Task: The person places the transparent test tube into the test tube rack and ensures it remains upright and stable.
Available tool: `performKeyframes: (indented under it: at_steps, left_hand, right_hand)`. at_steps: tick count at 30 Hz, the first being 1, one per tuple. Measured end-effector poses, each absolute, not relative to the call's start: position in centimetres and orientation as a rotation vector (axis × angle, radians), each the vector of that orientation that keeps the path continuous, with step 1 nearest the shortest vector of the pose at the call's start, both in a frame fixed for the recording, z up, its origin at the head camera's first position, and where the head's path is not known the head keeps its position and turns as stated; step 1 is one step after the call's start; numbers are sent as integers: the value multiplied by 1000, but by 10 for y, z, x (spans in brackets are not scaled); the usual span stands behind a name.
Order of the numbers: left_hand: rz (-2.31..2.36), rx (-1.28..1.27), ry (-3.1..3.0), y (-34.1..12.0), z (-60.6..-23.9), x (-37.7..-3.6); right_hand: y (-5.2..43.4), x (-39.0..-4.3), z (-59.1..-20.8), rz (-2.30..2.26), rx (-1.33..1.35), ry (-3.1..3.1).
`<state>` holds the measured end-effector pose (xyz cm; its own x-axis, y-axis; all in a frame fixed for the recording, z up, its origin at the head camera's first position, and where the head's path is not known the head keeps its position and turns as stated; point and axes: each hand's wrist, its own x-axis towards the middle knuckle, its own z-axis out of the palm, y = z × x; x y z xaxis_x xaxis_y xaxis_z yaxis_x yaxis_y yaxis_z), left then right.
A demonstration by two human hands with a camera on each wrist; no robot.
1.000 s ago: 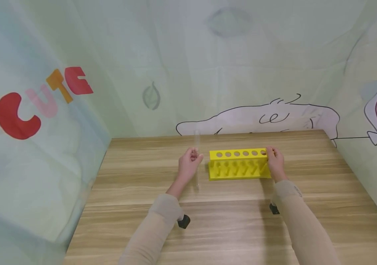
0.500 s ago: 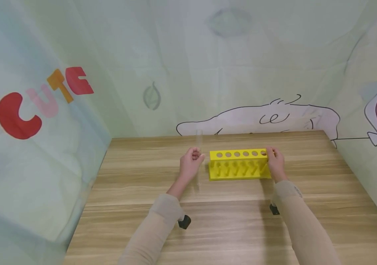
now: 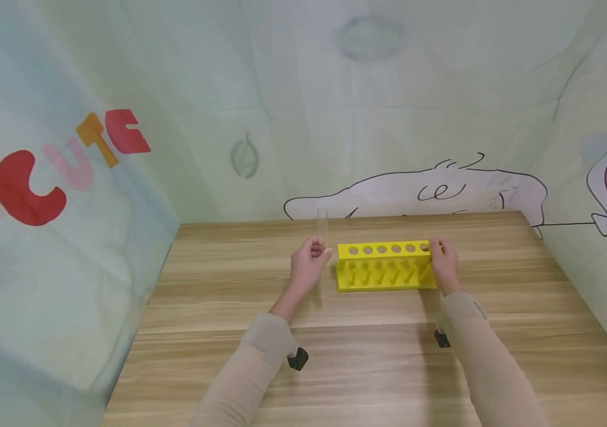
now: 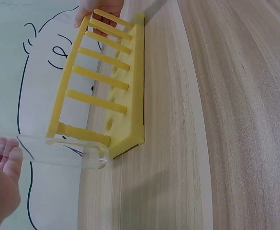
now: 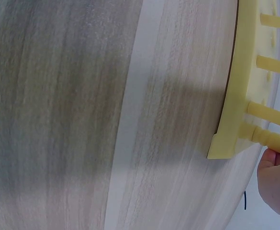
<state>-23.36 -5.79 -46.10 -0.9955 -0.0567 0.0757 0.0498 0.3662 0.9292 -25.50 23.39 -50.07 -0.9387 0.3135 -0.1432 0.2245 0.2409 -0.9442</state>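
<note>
A clear test tube (image 3: pixel 322 222) stands upright just left of the yellow test tube rack (image 3: pixel 383 283). My left hand (image 3: pixel 309 264) pinches the tube between thumb and fingers. In the left wrist view the rounded bottom of the test tube (image 4: pixel 58 151) overlaps the near end of the rack (image 4: pixel 136 96). At the rack's right end, my right hand (image 3: pixel 444 261) grips the upper corner. The right wrist view shows the right hand (image 5: pixel 279 179) with fingers around the end post (image 5: pixel 269 140). The rack's top row of holes holds no tubes.
The rack stands on a wood-grain table (image 3: pixel 367 367) whose back edge meets a printed curtain (image 3: pixel 202 118). Black wrist camera parts (image 3: pixel 297 359) sit under both cuffs.
My left hand has drifted slightly to the right with the test tube, closer to the rack. The right hand and the rack stay in place.
</note>
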Motion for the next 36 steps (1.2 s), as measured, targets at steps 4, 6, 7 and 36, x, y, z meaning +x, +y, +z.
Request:
performKeyframes:
  at_steps: [4, 6, 7, 36]
  left_hand:
    - [-1731, -7, -2503, -57, -460, -233]
    - [-1740, -4, -2498, -57, -460, -234]
    - [-1742, -5, -2496, -57, -460, -234]
    - [-1778, 17, -2453, -46, -443, -245]
  right_hand:
    - [234, -255, -501, 1800, -511, -2432]
    - [234, -255, -501, 1799, -513, -2435]
    - [234, -255, -501, 1800, -516, -2435]
    - [233, -254, -500, 1827, -547, -2443]
